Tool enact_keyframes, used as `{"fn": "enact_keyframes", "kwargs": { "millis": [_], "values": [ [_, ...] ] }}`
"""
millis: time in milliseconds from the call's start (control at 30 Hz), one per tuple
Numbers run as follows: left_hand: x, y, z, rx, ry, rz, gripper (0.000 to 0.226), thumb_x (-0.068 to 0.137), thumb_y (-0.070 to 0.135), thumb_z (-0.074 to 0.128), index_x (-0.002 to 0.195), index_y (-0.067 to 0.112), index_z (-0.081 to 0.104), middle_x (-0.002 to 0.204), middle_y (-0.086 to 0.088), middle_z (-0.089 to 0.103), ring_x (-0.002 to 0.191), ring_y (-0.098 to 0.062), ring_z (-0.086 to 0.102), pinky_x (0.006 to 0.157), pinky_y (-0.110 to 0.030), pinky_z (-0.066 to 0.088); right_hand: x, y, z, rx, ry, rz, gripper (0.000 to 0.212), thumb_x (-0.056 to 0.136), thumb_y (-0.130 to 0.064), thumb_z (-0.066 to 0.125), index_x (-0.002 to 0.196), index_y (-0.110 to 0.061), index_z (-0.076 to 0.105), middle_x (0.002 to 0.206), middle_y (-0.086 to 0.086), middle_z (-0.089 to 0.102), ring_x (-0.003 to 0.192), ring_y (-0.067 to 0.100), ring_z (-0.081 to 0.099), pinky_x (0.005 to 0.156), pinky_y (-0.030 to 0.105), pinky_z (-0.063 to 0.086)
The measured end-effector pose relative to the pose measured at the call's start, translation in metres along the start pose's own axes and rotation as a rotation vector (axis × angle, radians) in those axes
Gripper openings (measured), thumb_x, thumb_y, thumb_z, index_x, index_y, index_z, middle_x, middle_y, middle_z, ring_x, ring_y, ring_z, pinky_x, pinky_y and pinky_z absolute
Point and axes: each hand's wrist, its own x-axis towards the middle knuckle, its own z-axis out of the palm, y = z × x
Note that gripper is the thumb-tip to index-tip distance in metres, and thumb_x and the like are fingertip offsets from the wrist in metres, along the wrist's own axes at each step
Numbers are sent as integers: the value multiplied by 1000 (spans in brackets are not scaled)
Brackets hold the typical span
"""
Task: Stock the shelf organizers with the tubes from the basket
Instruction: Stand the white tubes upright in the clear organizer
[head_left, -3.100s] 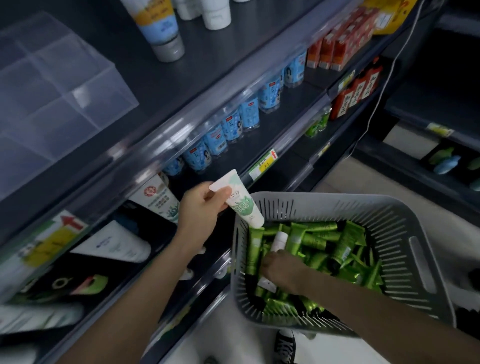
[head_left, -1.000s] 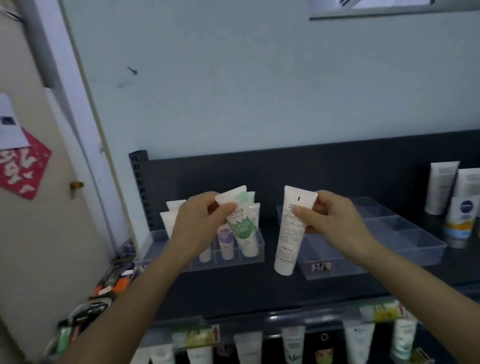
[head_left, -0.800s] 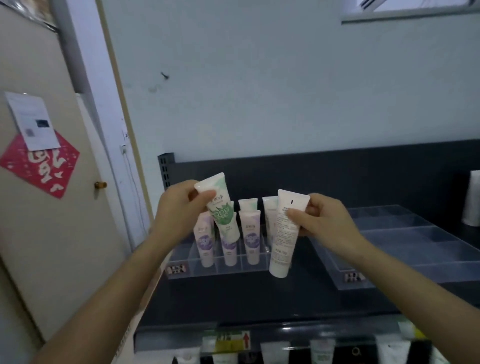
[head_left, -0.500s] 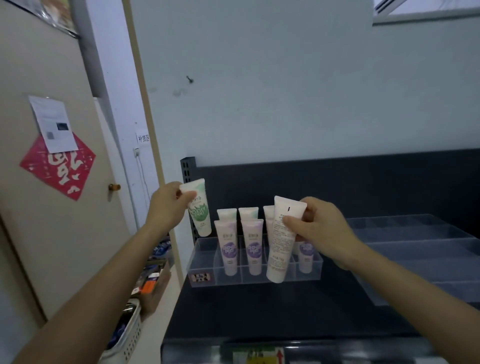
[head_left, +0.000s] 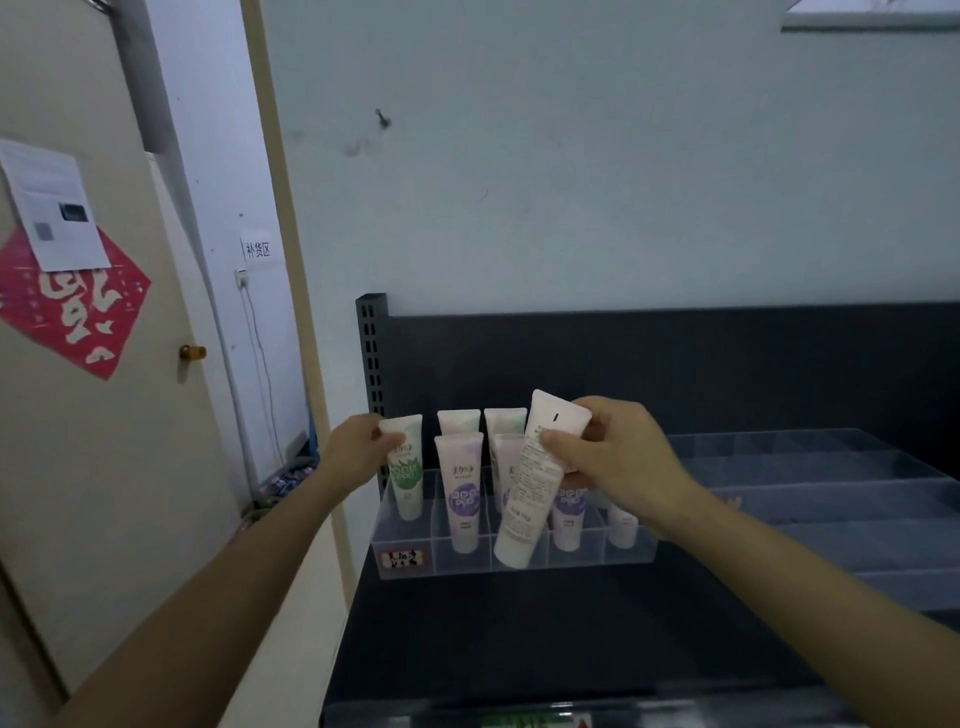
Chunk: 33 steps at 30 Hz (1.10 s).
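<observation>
wall sign (head_left: 258, 250) reads 补货区; left fingers (head_left: 375, 430) pinch green tube (head_left: 405, 475), right fingers (head_left: 563, 446) white tube (head_left: 523, 501).

The small organizer (head_left: 441, 561) at centre frame is crowded. Purple tubes (head_left: 464, 493) stand upright in its middle and right cells, so a way in is only from above. Its front-left cell is open, just below the green tube (head_left: 405, 478) pinched by the left hand (head_left: 356, 449). The white tube (head_left: 524, 509), tilted in the right hand (head_left: 613, 457), crosses in front of the middle cells and blocks them. Behind, the dark back panel (head_left: 675, 364) and the perforated upright post (head_left: 371, 338) close off the rear and upper left. The shelf (head_left: 519, 634) in the lower centre lies open to both hands, as do the long lanes of the large organizer (head_left: 831, 467) at right.
</observation>
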Motion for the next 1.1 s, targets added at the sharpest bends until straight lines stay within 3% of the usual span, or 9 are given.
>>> {"fn": "enact_keyframes", "kwargs": {
  "millis": [133, 267, 333, 467, 667, 733, 900, 1000, 1100],
  "values": [
    [0, -6, 2, -15, 54, -8, 24, 88, 26, 60, 103, 7, 57, 98, -12, 65, 89, -28, 64, 82, -49, 54, 7, -5, 17, 21, 0, -7, 10, 86, -17, 65, 96, -14, 64, 93, -2, 71, 84, 11, 70, 65, 27, 60],
    [-13, -6, 0, -103, 96, -31, 52, 88, 26, 65, 131, 7, 43, 118, -8, 57, 103, -22, 56, 82, -31, 47, 17, -12, 38, -1, -13, -32, 16, 86, -19, 65, 101, -13, 64, 98, -1, 70, 89, 13, 69, 68, 32, 61],
    [-23, -8, -3, -54, 173, 20, 58, 87, 25, 66, 136, 7, 40, 129, -11, 53, 115, -24, 53, 90, -32, 44, 21, -17, 48, -20, -6, -56, 17, 86, -19, 66, 101, -12, 65, 97, -1, 70, 87, 11, 68, 67, 28, 61],
    [-61, 0, -8, 69, 290, 207, 44, 87, 20, 66, 126, 11, 49, 124, -7, 56, 110, -17, 53, 95, -33, 46, 32, -24, 65, -82, 30, -86, 13, 85, -21, 67, 96, -13, 66, 93, 0, 70, 83, 12, 68, 69, 34, 61],
    [-110, 35, -2, -38, 165, 348, 49, 80, 31, 71, 123, 27, 46, 115, 12, 49, 103, -2, 49, 85, -16, 42, 44, -28, 91, -222, 110, -100, 14, 84, -23, 66, 86, -9, 66, 86, 4, 69, 76, 14, 68, 67, 38, 60],
    [-111, 43, 3, -71, 160, 334, 59, 75, 33, 75, 124, 29, 43, 116, 13, 46, 103, -1, 47, 80, -10, 37, 44, -28, 97, -244, 135, -129, 13, 85, -21, 64, 83, -9, 65, 82, 4, 68, 72, 11, 66, 64, 31, 59],
    [-92, 46, 11, 63, 266, 153, 59, 69, 40, 80, 114, 20, 48, 108, 6, 52, 91, -5, 48, 75, -19, 36, 43, -30, 110, -312, 111, -164, 18, 85, -26, 64, 78, -9, 62, 78, 2, 65, 72, 14, 63, 61, 20, 50],
    [-88, 37, 12, 83, 245, 184, 43, 77, 35, 74, 111, 19, 53, 104, 4, 58, 89, -7, 52, 76, -21, 42, 43, -27, 106, -265, 28, -175, 35, 87, -35, 61, 75, -3, 68, 74, 12, 69, 69, 23, 66, 65, 26, 54],
    [-87, 25, 13, 12, 199, 136, 33, 81, 23, 71, 110, 17, 55, 99, 9, 58, 89, -8, 54, 76, -25, 47, 46, -22, 96, -215, 27, -172, 49, 91, -41, 52, 76, 4, 66, 77, 22, 67, 76, 33, 66, 75, 43, 56]
  ]
}}
